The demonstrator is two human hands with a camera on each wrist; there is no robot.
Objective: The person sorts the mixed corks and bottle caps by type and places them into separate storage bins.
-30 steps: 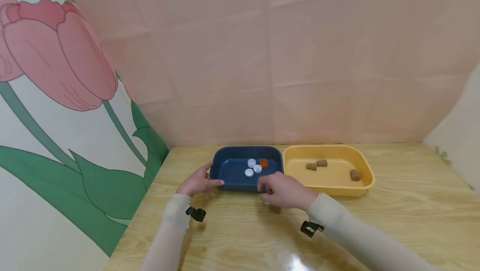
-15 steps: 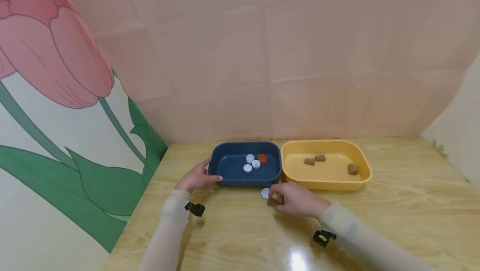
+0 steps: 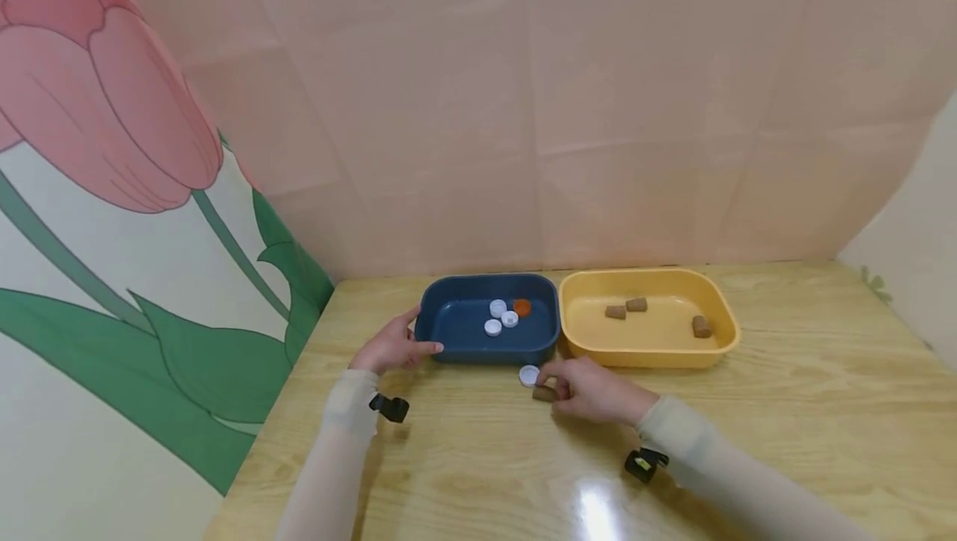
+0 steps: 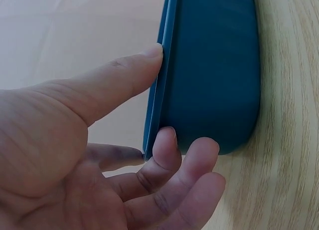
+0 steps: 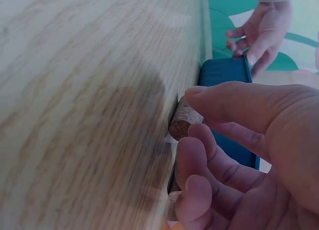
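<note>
My left hand [image 3: 392, 347] holds the near left corner of a dark blue tray [image 3: 478, 354], thumb on the rim and fingers curled against the outer wall [image 4: 214, 80]. Three white bottle caps [image 3: 510, 319] and an orange cap [image 3: 522, 307] lie in that tray. On the table in front of it, my right hand [image 3: 594, 390] pinches a brown cork [image 5: 187, 117] between thumb and fingers. A white bottle cap [image 3: 529, 376] lies flat just beyond this cork. In the right wrist view, a second cork [image 5: 174, 191] is partly hidden behind my fingers.
A yellow tray [image 3: 650, 358] stands against the blue tray's right side, with three corks [image 3: 700, 327] inside. Both trays are on a wooden table [image 3: 463, 466], near a pink cloth-like backdrop [image 3: 523, 109]. A tulip-patterned wall [image 3: 134, 275] borders the left side.
My right hand has shifted right and a little toward me from the blue tray's front, uncovering the white cap and cork on the table. My left hand keeps its place on the tray.
</note>
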